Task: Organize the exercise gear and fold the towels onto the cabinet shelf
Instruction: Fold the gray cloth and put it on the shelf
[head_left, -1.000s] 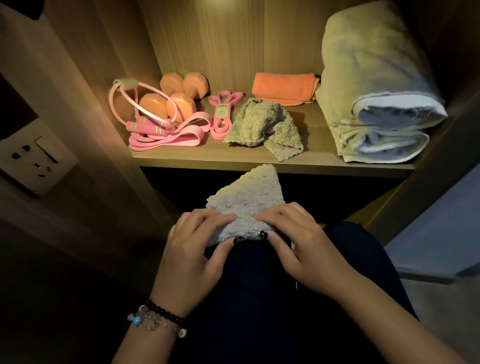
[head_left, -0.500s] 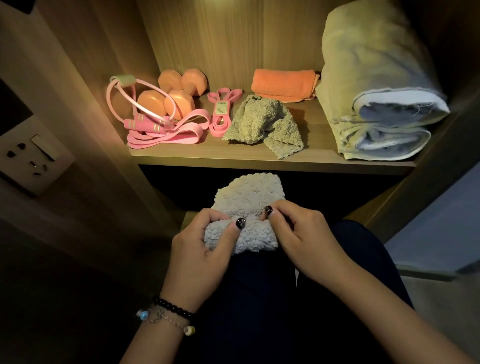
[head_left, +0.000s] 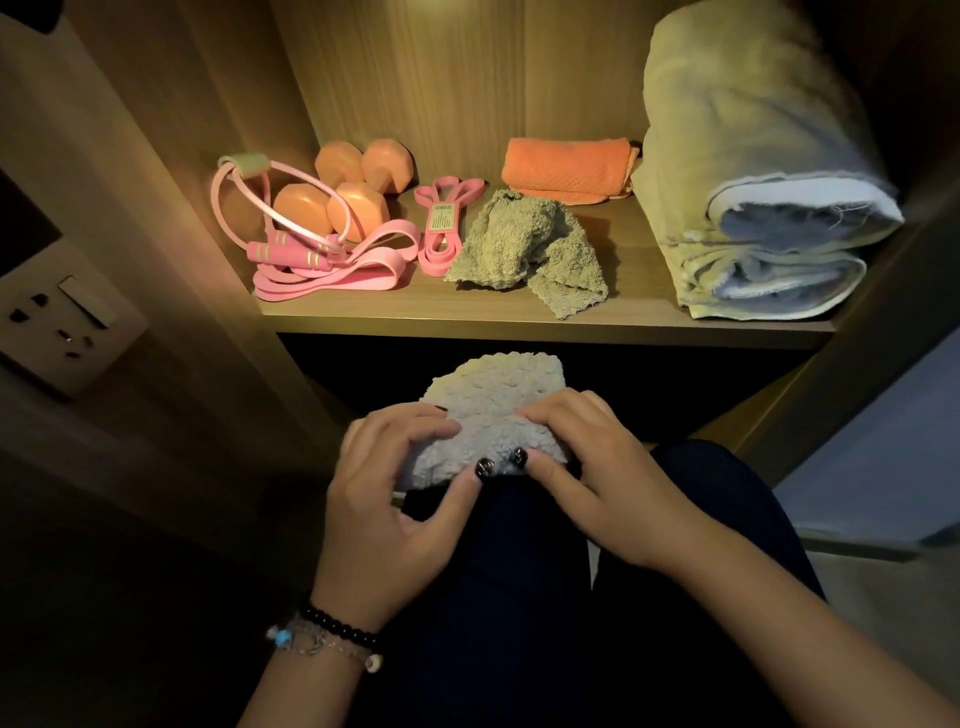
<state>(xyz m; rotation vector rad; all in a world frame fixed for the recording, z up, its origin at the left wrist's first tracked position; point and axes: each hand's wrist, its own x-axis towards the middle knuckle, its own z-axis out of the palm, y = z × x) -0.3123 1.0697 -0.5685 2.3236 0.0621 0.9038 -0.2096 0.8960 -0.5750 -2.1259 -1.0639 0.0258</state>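
A small fluffy grey towel (head_left: 488, 400) lies partly folded on my knee, below the shelf. My left hand (head_left: 395, 499) grips its left side and my right hand (head_left: 592, 473) grips its right side, thumbs meeting at the near edge. On the wooden cabinet shelf (head_left: 519, 319) sit two orange dumbbells (head_left: 353, 192), a pink jump rope (head_left: 270, 223), a wide pink resistance band (head_left: 337, 270), a narrow pink band (head_left: 441, 223), a crumpled grey-green towel (head_left: 524, 249) and a folded orange towel (head_left: 566, 169).
A large folded pale green and white blanket (head_left: 753, 171) fills the shelf's right end. A wall socket panel (head_left: 57, 322) is on the cabinet's left outer side. Below the shelf is a dark opening. My dark trousers (head_left: 545, 597) fill the lower centre.
The towel went from a pointed shape to a folded, squarer bundle. Both hands shifted their grip, pressing the fold down on the knee.
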